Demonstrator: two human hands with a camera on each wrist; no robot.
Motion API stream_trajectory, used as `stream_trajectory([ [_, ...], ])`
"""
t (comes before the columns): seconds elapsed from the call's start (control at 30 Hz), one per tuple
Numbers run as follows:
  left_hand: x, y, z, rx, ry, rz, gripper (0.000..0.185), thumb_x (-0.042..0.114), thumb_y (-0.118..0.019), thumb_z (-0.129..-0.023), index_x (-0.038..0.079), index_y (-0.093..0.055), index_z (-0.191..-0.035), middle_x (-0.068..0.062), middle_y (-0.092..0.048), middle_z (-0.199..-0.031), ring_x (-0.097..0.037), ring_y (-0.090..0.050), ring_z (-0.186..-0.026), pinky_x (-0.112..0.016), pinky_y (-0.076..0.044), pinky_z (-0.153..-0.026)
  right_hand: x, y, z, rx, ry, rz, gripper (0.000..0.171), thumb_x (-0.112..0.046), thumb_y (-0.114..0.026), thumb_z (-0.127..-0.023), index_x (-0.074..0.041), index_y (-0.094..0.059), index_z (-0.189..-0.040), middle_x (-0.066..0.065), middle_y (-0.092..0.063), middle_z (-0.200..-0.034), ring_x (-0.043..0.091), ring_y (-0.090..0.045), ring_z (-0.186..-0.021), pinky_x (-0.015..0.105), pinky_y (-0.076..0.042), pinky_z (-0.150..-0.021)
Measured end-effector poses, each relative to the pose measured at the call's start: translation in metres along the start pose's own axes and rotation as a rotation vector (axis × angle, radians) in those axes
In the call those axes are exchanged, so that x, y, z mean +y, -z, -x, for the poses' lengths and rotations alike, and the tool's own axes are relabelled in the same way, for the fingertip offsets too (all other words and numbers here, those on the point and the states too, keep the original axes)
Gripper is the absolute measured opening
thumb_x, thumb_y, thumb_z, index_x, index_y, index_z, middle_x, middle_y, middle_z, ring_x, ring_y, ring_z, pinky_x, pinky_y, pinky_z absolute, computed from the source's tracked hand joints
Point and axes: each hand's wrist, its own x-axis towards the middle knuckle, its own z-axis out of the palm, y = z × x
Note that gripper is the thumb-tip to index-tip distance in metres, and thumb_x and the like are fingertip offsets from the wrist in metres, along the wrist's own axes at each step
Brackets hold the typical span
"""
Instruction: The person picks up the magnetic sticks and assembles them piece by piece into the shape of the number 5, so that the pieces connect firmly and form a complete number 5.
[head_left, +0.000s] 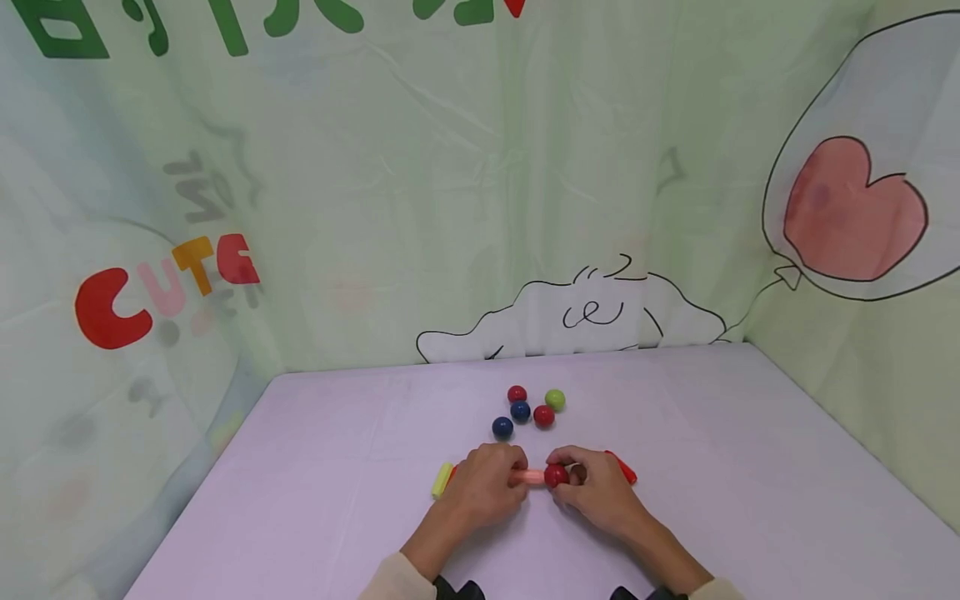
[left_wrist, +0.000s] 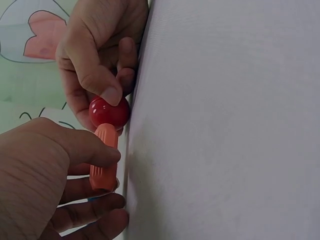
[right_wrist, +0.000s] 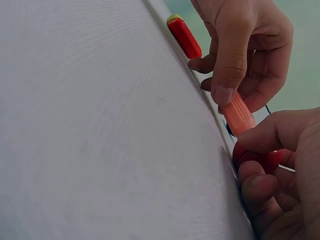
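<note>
My left hand (head_left: pixel 486 485) pinches a short orange plastic rod (left_wrist: pixel 104 159) between thumb and fingers. In my right hand (head_left: pixel 600 493) is a glossy red ball (head_left: pixel 556 476), held by the thumb and fingertips. The rod's end meets the ball in the left wrist view, and the two lie in one line low over the table. Part of the ball is hidden by the right fingers in the right wrist view (right_wrist: pixel 272 159).
Beyond the hands lie two blue balls (head_left: pixel 502 428), two red balls (head_left: pixel 543 416) and a green ball (head_left: pixel 555 400). A yellow rod (head_left: pixel 442 481) and a red rod (right_wrist: pixel 185 37) lie left of the left hand. Another red rod (head_left: pixel 622 468) lies behind the right hand.
</note>
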Motion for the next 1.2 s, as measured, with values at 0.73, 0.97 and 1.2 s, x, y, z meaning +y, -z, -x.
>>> stream_trajectory([
  [0.73, -0.005, 0.02, 0.006, 0.023, -0.029, -0.144, 0.022, 0.019, -0.08, -0.086, 0.015, -0.076, -0.107, 0.007, -0.07, -0.091, -0.005, -0.057, -0.078, -0.024, -0.053, -0.073, -0.002, -0.001, -0.002, 0.013, -0.037, 0.029, 0.036, 0.001, -0.081, -0.076, -0.01, -0.073, -0.11, 0.002, -0.066, -0.098, 0.018, -0.054, -0.076, 0.023, -0.05, -0.06],
  [0.97, -0.013, 0.026, 0.011, 0.048, -0.022, -0.179, 0.021, 0.019, -0.079, -0.085, 0.016, -0.076, -0.106, 0.008, -0.068, -0.089, -0.006, -0.058, -0.078, -0.026, -0.052, -0.068, 0.0, 0.0, 0.001, 0.02, -0.042, 0.043, 0.036, 0.0, -0.081, -0.076, -0.01, -0.073, -0.11, 0.002, -0.065, -0.092, 0.018, -0.054, -0.076, 0.023, -0.049, -0.06],
  [1.2, -0.023, 0.035, 0.017, 0.089, -0.012, -0.211, 0.023, 0.017, -0.076, -0.084, 0.017, -0.076, -0.106, 0.006, -0.069, -0.091, -0.009, -0.061, -0.084, -0.029, -0.053, -0.069, 0.001, -0.003, -0.001, 0.013, -0.043, 0.033, 0.037, 0.0, -0.081, -0.076, -0.011, -0.073, -0.111, 0.003, -0.066, -0.099, 0.019, -0.054, -0.077, 0.024, -0.05, -0.06],
])
